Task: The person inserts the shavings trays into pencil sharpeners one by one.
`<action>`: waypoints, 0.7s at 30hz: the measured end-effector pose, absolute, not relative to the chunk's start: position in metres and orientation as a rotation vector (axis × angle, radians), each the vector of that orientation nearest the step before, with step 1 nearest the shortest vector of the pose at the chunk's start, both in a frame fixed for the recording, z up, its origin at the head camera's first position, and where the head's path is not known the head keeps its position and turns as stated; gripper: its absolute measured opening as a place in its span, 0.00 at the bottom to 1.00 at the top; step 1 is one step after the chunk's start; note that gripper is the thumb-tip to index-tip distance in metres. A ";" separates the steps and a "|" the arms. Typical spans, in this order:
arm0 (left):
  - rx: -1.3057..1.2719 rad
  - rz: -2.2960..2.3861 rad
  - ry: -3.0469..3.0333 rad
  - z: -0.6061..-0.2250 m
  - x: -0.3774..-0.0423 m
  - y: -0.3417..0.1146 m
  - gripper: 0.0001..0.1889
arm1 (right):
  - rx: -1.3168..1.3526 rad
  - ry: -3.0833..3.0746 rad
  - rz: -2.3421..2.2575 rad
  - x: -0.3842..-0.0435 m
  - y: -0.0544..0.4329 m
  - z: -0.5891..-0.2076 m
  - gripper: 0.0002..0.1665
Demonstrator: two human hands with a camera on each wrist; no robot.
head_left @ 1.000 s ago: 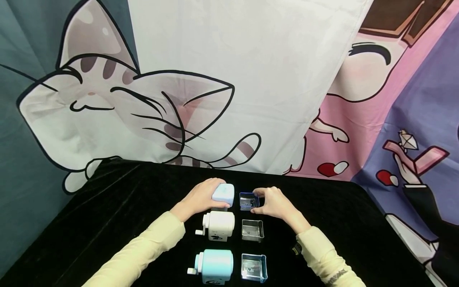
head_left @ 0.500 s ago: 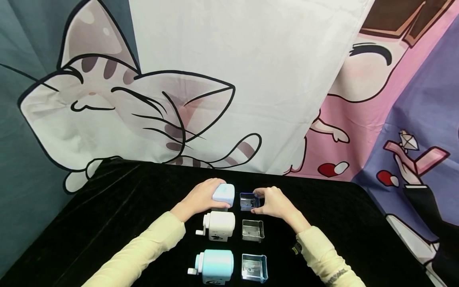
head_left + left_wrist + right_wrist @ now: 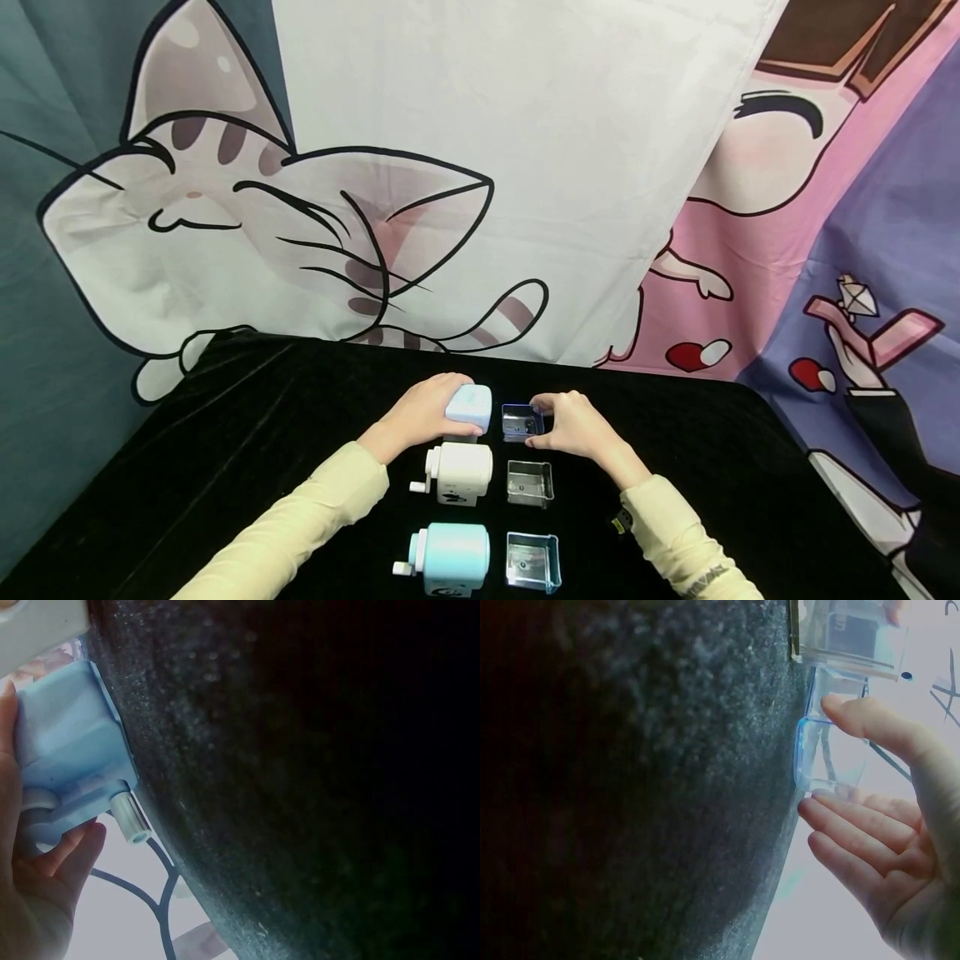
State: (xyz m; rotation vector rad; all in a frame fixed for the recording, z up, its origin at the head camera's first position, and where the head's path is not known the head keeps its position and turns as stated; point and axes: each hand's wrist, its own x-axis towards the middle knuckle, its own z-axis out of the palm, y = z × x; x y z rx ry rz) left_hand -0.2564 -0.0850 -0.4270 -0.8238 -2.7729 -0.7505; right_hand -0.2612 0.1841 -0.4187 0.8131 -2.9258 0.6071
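Note:
In the head view my left hand (image 3: 420, 413) grips a pale blue hand-crank pencil sharpener (image 3: 470, 406), the farthest of three in a column. The left wrist view shows thumb and fingers on opposite sides of this sharpener (image 3: 75, 735), its crank knob (image 3: 131, 819) pointing away from its body. To its right, my right hand (image 3: 574, 423) holds a clear blue-edged shavings drawer (image 3: 517, 423) between thumb and fingers, apart from the sharpener. That drawer (image 3: 832, 754) appears in the right wrist view with the thumb on one side and the fingers on the other.
Nearer me are a white sharpener (image 3: 463, 471) and a turquoise one (image 3: 454, 556), both with cranks to the left. Beside them lie a clear grey drawer (image 3: 529, 483) and a clear blue drawer (image 3: 532, 561). A black cloth (image 3: 300, 467) covers the table; a printed curtain (image 3: 570, 167) hangs behind.

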 end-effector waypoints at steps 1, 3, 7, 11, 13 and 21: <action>-0.825 -0.749 -2.771 -0.427 -0.256 -0.085 0.37 | 0.813 -2.924 0.609 -0.261 0.184 -0.419 0.33; -0.828 -0.744 -2.767 -0.427 -0.256 -0.085 0.37 | 0.815 -2.919 0.610 -0.261 0.183 -0.418 0.33; -0.836 -0.743 -2.760 -0.427 -0.257 -0.085 0.37 | 0.825 -2.905 0.608 -0.261 0.181 -0.418 0.33; -0.843 -0.737 -2.752 -0.427 -0.258 -0.085 0.37 | 0.835 -2.895 0.610 -0.261 0.179 -0.419 0.33; -0.845 -0.737 -2.753 -0.428 -0.258 -0.085 0.37 | 0.837 -2.893 0.618 -0.261 0.178 -0.419 0.33; -0.846 -0.736 -2.756 -0.429 -0.258 -0.086 0.36 | 0.848 -2.897 0.632 -0.260 0.174 -0.420 0.32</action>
